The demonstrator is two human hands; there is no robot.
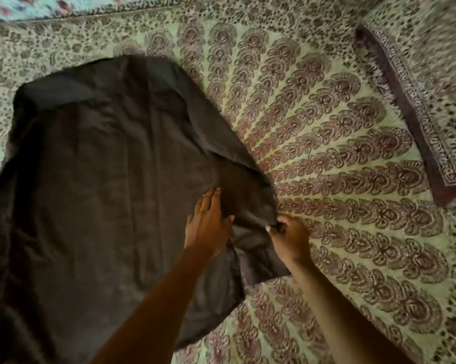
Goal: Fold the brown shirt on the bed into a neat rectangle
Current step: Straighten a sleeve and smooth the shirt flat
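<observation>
Left hand (pixel 208 222) flat, pinning brown shirt (pixel 103 179) | right hand (pixel 287 232) pinching its sleeve edge | draw sleeve inward, keeping your fold line straight on the bed (pixel 339 153).

The dark brown, slightly creased cotton shirt (pixel 95 179) is spread mostly flat across the left half of the patterned bed, collar end farthest away, its right sleeve bunched up and lifted a bit along the right edge.
</observation>
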